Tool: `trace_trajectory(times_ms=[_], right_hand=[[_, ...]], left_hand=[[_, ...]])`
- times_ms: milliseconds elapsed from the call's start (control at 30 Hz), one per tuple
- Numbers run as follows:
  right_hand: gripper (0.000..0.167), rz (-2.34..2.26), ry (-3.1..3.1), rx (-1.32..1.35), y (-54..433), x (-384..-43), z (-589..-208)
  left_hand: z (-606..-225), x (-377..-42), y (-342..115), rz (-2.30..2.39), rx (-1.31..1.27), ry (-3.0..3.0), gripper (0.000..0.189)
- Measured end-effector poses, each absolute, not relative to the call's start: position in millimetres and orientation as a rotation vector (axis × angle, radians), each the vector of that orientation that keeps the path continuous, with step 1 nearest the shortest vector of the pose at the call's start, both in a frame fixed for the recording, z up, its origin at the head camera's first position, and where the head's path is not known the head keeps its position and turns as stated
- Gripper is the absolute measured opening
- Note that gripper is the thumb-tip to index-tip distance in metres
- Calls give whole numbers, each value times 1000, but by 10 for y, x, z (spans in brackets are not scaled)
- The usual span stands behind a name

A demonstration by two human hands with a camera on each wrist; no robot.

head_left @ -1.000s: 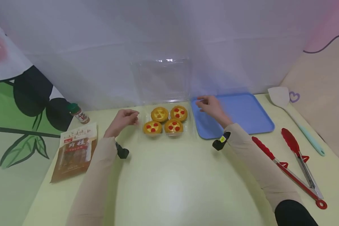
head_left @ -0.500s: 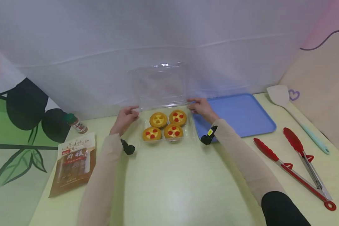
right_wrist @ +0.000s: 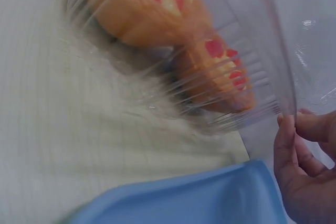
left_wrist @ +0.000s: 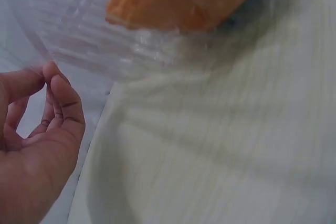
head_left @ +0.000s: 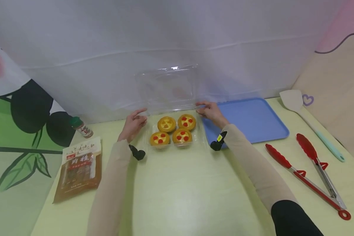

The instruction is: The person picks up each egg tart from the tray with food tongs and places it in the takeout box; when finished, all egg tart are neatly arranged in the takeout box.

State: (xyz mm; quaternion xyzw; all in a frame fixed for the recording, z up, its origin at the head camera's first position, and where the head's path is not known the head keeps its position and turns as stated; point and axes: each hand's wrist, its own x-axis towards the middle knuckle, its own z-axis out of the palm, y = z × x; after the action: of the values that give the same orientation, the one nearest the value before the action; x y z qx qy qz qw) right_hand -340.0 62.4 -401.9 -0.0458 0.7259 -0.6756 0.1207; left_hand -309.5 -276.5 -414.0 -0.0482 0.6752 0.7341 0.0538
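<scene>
A clear plastic clamshell box (head_left: 200,139) stands at the back of the table with its transparent lid (head_left: 168,87) raised. Several egg tarts (head_left: 166,124) lie inside, most dotted with red pieces. At the box's back left corner, my left hand (head_left: 132,124) pinches the rim between thumb and fingertips; the left wrist view shows this hand (left_wrist: 42,135) at the plastic edge. Opposite it, my right hand (head_left: 211,113) pinches the rim at the back right corner. Thumb and forefinger of that hand (right_wrist: 307,166) meet on the plastic in the right wrist view.
A blue tray (head_left: 253,119) lies right of the box. Beyond it are a spatula (head_left: 312,126) and red-tipped tongs (head_left: 315,186). On the left are a brown packet (head_left: 78,170) and a green-capped spice jar (head_left: 82,127). A white cloth (head_left: 106,82) hangs behind the table.
My right hand has moved left from over the blue tray to the box's rim. My left hand has come up to the rim's back left corner. The head view has shifted slightly.
</scene>
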Motion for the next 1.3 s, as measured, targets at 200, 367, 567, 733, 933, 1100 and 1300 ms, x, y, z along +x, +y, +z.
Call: trace_trajectory(times_ms=[200, 367, 567, 733, 933, 1100, 1300], right_hand=[[36, -2021, 2140, -160, 604, -3408, -4080], [35, -2081, 2143, -192, 571, -3431, -4114], [34, -2113, 2136, -198, 525, -3434, -4138], [37, -2076, 2199, -207, 515, -3443, -4172], [32, -1979, 2315, -266, 502, -3423, -4197], [33, -1920, 2337, -261, 518, -3449, -4198], [35, -1902, 2251, -248, 556, -3480, -4153]], left_hand=[[-4166, -3108, -2760, 2253, -193, 2046, 43], [-4166, -3105, -2771, 2327, -190, 1993, 39], [-4147, -3088, -2772, 2356, -167, 1960, 35], [-4177, -3079, -2762, 2377, -172, 1953, 32], [-4219, -3020, -2787, 2310, -189, 2100, 21], [-4230, -3039, -2805, 2337, -229, 2042, 15], [-4228, -3072, -2838, 2392, -259, 1892, 39]])
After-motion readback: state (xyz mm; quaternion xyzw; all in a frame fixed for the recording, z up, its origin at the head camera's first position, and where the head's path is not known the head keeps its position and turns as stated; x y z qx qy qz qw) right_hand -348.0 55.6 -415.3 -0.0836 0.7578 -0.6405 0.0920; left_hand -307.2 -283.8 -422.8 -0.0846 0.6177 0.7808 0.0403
